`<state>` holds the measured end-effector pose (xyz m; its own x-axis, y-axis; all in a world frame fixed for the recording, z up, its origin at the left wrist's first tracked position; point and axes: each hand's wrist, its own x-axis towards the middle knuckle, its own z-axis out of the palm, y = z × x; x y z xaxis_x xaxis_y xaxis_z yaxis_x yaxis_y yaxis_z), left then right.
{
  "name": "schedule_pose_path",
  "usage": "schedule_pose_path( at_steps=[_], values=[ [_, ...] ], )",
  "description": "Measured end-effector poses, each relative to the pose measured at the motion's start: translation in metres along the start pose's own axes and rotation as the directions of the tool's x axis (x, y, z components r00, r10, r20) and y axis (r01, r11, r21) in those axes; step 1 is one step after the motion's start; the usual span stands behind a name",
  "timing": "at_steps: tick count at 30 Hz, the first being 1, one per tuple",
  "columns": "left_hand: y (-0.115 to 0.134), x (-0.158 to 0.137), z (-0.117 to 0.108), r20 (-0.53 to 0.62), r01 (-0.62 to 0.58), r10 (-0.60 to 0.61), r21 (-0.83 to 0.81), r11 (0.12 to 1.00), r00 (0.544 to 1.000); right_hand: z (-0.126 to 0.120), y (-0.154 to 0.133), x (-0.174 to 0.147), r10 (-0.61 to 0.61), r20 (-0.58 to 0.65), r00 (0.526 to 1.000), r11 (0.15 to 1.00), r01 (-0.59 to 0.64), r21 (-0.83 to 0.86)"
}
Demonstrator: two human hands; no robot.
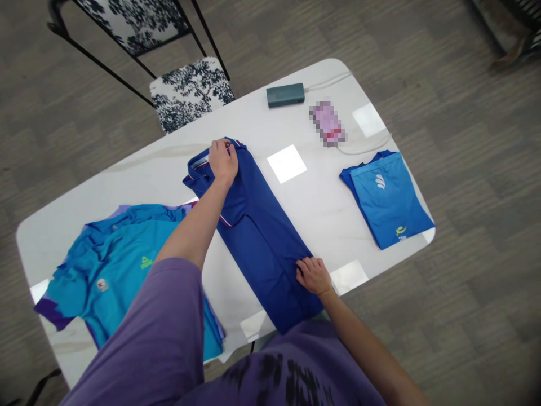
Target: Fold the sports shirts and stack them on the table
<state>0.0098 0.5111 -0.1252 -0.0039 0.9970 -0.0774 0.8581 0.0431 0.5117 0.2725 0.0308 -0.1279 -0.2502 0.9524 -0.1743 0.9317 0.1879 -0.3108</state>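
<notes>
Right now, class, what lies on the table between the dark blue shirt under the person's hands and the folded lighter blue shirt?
In the head view, only bare white table separates the dark blue shirt from the folded lighter blue shirt; nothing lies there but light reflections.

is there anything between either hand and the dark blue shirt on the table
Nothing visible. The left hand rests directly on the collar end of the dark blue shirt, and the right hand presses on its near end. The folded blue shirt lies apart.

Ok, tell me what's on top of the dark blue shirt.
Left hand presses the dark blue shirt at its collar; right hand rests near its hem. The white table beneath is covered.
</notes>
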Motion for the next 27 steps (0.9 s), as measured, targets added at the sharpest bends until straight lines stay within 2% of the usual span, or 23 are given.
schedule_pose_path(
  at_steps=[2, 4, 5, 6, 10, 13, 15, 16, 17, 19, 21, 23, 24, 25, 26, 27],
  values=[
    [0.004, -0.037, -0.003, 0.076, -0.213, 0.212, 0.01, 0.977, 0.974, -0.001, -0.001, 0.0, -0.004, 0.004, 1.0, 1.0, 0.004, -0.005],
    [0.007, -0.06, 0.001, 0.231, -0.416, 0.405, -0.004, 0.91, 0.885, -0.001, -0.002, 0.0, -0.006, 0.009, 1.0, 1.0, 0.006, -0.014],
    [0.008, -0.064, 0.005, 0.289, -0.471, 0.454, -0.012, 0.882, 0.843, -0.001, -0.003, -0.001, -0.006, 0.011, 1.0, 1.0, 0.006, -0.019],
    [0.007, -0.061, 0.011, 0.322, -0.491, 0.468, -0.008, 0.871, 0.823, 0.0, -0.004, -0.001, -0.005, 0.012, 1.0, 1.0, 0.006, -0.024],
    [-0.003, -0.009, 0.033, 0.339, -0.4, 0.358, 0.061, 0.914, 0.87, 0.004, -0.006, -0.004, 0.0, 0.005, 1.0, 1.0, 0.0, -0.031],
    [-0.012, 0.025, 0.029, 0.316, -0.333, 0.292, 0.085, 0.939, 0.903, 0.007, -0.006, -0.006, 0.005, 0.01, 1.0, 1.0, -0.005, -0.016],
    [-0.016, 0.02, 0.015, 0.243, -0.311, 0.286, 0.071, 0.948, 0.927, 0.008, -0.005, -0.008, 0.011, 0.019, 1.0, 1.0, -0.011, 0.002],
    [-0.016, 0.006, 0.006, 0.197, -0.307, 0.291, 0.056, 0.95, 0.936, 0.008, -0.004, -0.008, 0.014, 0.024, 1.0, 1.0, -0.014, 0.013],
    [-0.015, -0.015, -0.002, 0.151, -0.303, 0.294, 0.038, 0.952, 0.944, 0.008, -0.004, -0.009, 0.016, 0.029, 0.999, 1.0, -0.017, 0.025],
    [-0.013, -0.082, -0.017, 0.076, -0.272, 0.271, 0.009, 0.962, 0.96, 0.007, -0.002, -0.011, 0.019, 0.035, 0.999, 0.999, -0.02, 0.044],
    [-0.01, -0.179, -0.025, 0.024, -0.179, 0.179, 0.003, 0.984, 0.984, 0.005, 0.0, -0.013, 0.015, 0.035, 0.999, 0.998, -0.017, 0.056],
    [-0.006, -0.296, -0.028, 0.028, 0.008, -0.007, -0.014, 1.0, 1.0, 0.001, 0.0, -0.015, 0.015, 0.027, 1.0, 0.998, -0.017, 0.062],
    [-0.002, -0.357, -0.027, 0.037, 0.142, -0.142, -0.022, 0.99, 0.989, -0.003, 0.0, -0.017, 0.017, 0.024, 1.0, 0.998, -0.018, 0.066],
    [0.004, -0.415, -0.027, 0.061, 0.282, -0.28, -0.027, 0.959, 0.958, -0.007, 0.0, -0.019, 0.018, 0.024, 1.0, 0.997, -0.02, 0.074],
    [0.011, -0.47, -0.027, 0.116, 0.409, -0.403, -0.024, 0.912, 0.908, -0.012, -0.001, -0.021, 0.021, 0.026, 0.999, 0.996, -0.023, 0.085],
    [0.021, -0.519, -0.028, 0.202, 0.519, -0.507, -0.01, 0.855, 0.838, -0.018, -0.003, -0.023, 0.023, 0.031, 0.999, 0.995, -0.026, 0.098]
  ],
)
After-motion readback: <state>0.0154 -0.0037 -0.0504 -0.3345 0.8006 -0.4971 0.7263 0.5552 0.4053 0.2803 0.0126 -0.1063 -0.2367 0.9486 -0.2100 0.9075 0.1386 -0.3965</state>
